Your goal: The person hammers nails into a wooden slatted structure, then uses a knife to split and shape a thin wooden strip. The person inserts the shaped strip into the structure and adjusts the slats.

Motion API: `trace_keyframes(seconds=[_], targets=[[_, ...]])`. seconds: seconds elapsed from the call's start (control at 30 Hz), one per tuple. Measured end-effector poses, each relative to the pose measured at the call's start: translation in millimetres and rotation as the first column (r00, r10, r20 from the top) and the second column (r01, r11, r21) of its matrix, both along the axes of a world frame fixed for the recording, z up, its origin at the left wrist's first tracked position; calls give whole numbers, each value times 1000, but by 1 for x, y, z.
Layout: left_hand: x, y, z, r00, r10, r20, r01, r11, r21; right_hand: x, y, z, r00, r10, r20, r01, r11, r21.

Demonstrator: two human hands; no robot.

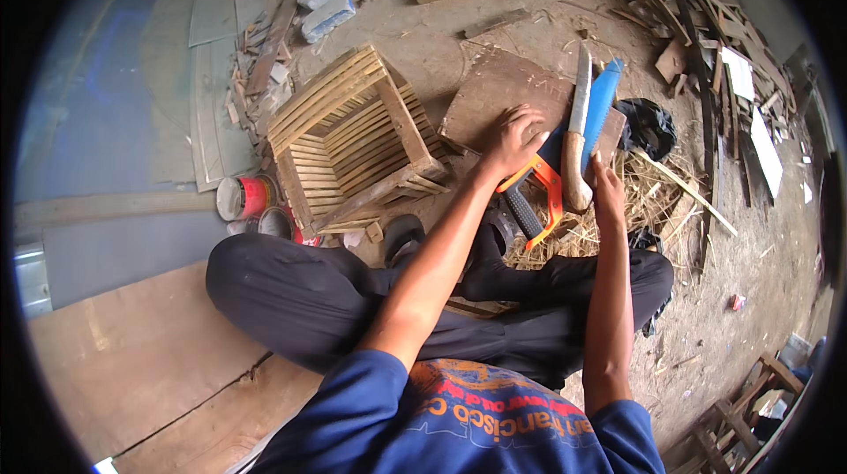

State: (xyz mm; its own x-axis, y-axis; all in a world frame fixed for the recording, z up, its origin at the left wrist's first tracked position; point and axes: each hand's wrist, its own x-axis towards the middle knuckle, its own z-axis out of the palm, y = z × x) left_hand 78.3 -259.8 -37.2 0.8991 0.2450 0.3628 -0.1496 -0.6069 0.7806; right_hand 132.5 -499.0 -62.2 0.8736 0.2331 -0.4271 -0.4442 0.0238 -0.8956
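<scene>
A brown wooden board (494, 86) slopes in front of my crossed legs. Across its right part lie a machete (578, 112) with a pale wooden handle and a handsaw (603, 99) with a blue blade. The saw's orange and black handle (540, 205) points toward me. My left hand (516, 140) rests on the board just left of the saw, its fingers apart and slightly bent. Close to the machete handle, my right hand (608, 191) grips the board's near right edge; its fingers are partly hidden.
A slatted wooden crate (353, 134) stands tilted at the left, beside red paint cans (251, 198). Straw and shavings (657, 196) lie around a black plastic bag (648, 125). Scrap wood (706, 24) is heaped at the far right. White blocks (327, 18) sit at the back.
</scene>
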Motion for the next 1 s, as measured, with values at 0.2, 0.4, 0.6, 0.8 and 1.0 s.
trace_keyframes(seconds=[0.2,0.4,0.6,0.8,1.0], targets=[[5,-3,0,1000,13,-2,-12,996,89,54,-34,-48,895,-373,-243,413,901,137],[27,-28,-5,991,56,-119,-40,991,131,105,-99,-91,861,-484,-154,469,874,-126],[24,-17,14,938,-101,-332,117,993,29,122,-127,-126,787,-585,-196,545,808,-224],[22,-15,21,909,-131,-395,155,988,28,149,-106,-143,716,-651,-251,692,711,129],[18,-9,28,888,-138,-439,143,989,-22,167,-89,-157,666,-717,-207,735,677,21]])
